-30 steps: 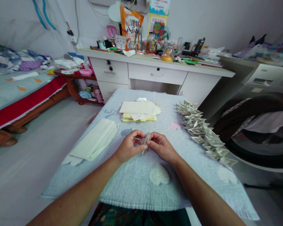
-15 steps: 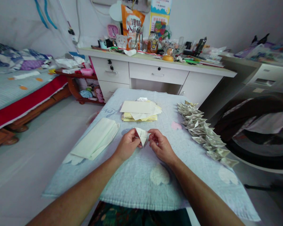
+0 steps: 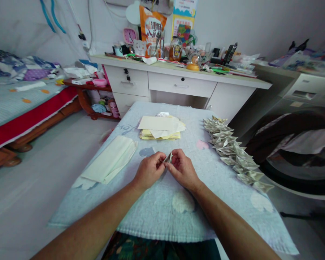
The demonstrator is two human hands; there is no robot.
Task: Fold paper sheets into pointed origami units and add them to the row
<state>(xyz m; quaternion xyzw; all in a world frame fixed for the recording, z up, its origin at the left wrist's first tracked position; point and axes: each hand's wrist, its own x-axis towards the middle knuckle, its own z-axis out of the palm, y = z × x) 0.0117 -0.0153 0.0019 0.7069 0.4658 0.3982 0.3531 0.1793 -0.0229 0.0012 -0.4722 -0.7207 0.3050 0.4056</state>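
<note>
Currently both hands meet at a small folded paper piece (image 3: pixel 168 158), pinched at their fingertips. The left hand (image 3: pixel 150 169) closes thumb and fingers on its left side; the right hand (image 3: pixel 184 169) grips it from the other side, thumb lying along the near edge. Part of the piece is hidden by the fingers, so its full shape cannot be told. Measured from the paper stack (image 3: pixel 159 136), it is held on the near side, just apart from the stack, above a pale blue cloth (image 3: pixel 157 213) with white and pink patches.

The stack itself is of yellowish sheets, with paler ones lying askew on top. To its left and nearer the person, a pile of pale greenish folded sheets (image 3: pixel 109 160) lies slantwise on the cloth. To its right, a long row of pointed folded paper pieces (image 3: pixel 230 150) runs toward the person, packed close together.

Beyond the stack stands a white desk (image 3: pixel 182 85), its top crowded; an orange bag (image 3: pixel 151 30), a pink clock (image 3: pixel 129 35) and a jar (image 3: pixel 175 50) of amber contents show there. Well to the stack's left is a bed (image 3: pixel 24 99); well to its right, a washing machine (image 3: pixel 304 86).
</note>
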